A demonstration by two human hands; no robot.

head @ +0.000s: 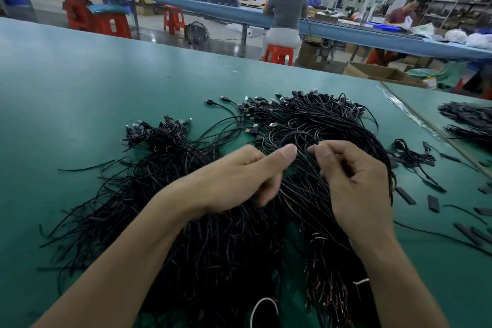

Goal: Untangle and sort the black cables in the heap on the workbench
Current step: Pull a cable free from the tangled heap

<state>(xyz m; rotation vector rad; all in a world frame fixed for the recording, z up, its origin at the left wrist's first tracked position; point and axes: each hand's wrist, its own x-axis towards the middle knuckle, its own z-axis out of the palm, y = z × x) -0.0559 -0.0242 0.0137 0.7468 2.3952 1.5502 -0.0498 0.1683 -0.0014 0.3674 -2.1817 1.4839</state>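
**Both hands curled over the cable heap, grip unclear**

The left hand [231,178] has its thumb [286,154] stretched straight toward the right. Its other fingers are curled under the palm, down into the strands. Their tips are hidden, so I cannot tell if they grip anything. On the right hand [356,178] the thumb and index tips [315,148] are closed together and the other fingers are curled. Thin strands cross just there, but they are too dark and fine to tell if one is pinched. The two hands are near each other, not touching.

Directly under and btw. both hands lies the big tangled heap of thin black cables [319,120]. Its plug ends point to the far side and its loose wire ends toward the person. Both forearms cover part of it, and its near part is cut off by the bottom edge. A thin white wire loop [262,306] shows there, also partly cut off.

The green workbench mat [66,88] stretches wide to the left of the heap and beyond it, up to the far table edge. On the right side, short flat black pieces [404,196] lie scattered near the heap. Further right, past a taped seam [415,114], a second dark pile [468,125] is cut by the frame edge, and its content is hard to make out.
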